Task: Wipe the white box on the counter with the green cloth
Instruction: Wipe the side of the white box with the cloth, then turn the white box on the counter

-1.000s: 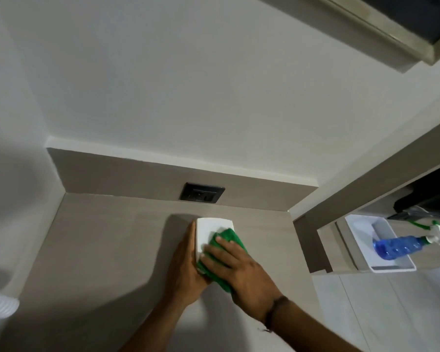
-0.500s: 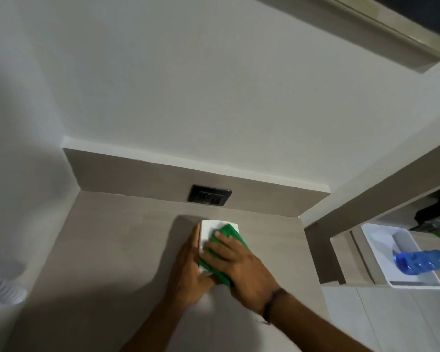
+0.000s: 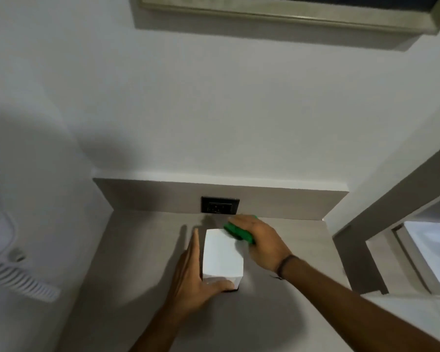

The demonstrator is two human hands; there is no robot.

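Note:
The white box (image 3: pixel 222 254) stands on the grey counter (image 3: pixel 137 250) near the back wall. My left hand (image 3: pixel 193 278) braces it, palm flat along its left side and thumb across its near bottom edge. My right hand (image 3: pixel 261 240) is closed on the green cloth (image 3: pixel 239 231), pressing it against the box's far right top corner. Most of the cloth is hidden under my fingers.
A black wall socket (image 3: pixel 220 205) sits in the backsplash just behind the box. A white ribbed appliance (image 3: pixel 18 275) stands at the left edge. A white tray (image 3: pixel 432 252) lies on a lower shelf at the right, behind a grey upright panel (image 3: pixel 353 262).
The cloth hand slid from the box's top face to its far right corner. The left hand now grips lower with the thumb at the near edge. The camera moved closer and left.

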